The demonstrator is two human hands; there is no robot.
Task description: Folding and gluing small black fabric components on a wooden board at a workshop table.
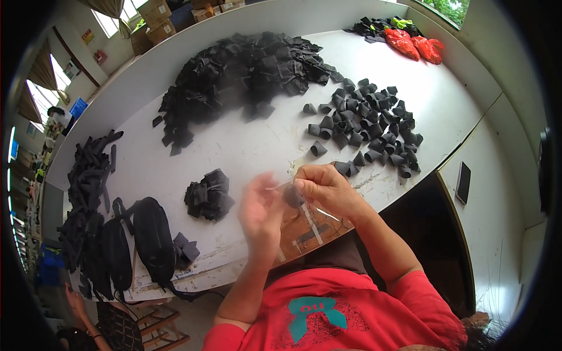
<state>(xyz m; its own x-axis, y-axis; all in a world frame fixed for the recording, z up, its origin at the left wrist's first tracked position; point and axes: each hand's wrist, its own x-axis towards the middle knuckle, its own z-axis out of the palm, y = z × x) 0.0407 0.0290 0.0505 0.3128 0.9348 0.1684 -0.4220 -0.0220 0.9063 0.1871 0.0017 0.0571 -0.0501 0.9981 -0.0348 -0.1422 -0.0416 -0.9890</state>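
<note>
Over the brown board (304, 238) at the table's near edge, my two hands are close together. My right hand (325, 186) is closed in a pinch, thumb against fingers, on a small black curved piece (292, 196) that shows below the fingertips. My left hand (259, 202) is smeared by motion just left of that piece, so its grip cannot be made out. Left of my left hand lies a small heap of flat black pieces (209, 196). Beyond my right hand, many black curved, cup-like pieces (374, 126) are spread on the white table (234, 140).
A large pile of flat black pieces (234, 73) covers the table's far side. Black strips (88, 175) and black pouches (153, 240) lie at the left. Red plastic bags (410, 45) sit far right. A phone (463, 182) lies on the right-hand surface. Another person's arm (79, 310) shows lower left.
</note>
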